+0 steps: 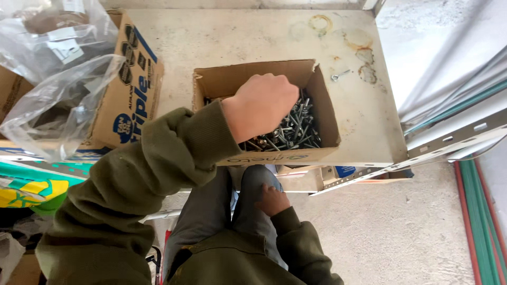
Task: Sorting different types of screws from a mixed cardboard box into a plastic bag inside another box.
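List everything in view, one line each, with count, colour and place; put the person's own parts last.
Open cardboard box: one, brown, middle of the table.
Screws: a heap, silver, inside the open box.
Loose eye screw: one, silver, on the table right of the box.
Table: one, pale and stained with rust rings at the far right.
Printed carton: one, brown with blue print, left of the open box.
Clear plastic bags: several, on and in the carton at left.
Perforated metal rails: a few, white, at the right edge.
Floor: grey concrete, below.
Left hand: fist closed in the box, over the screws; olive sleeve.
Right hand: resting on the grey trouser leg.
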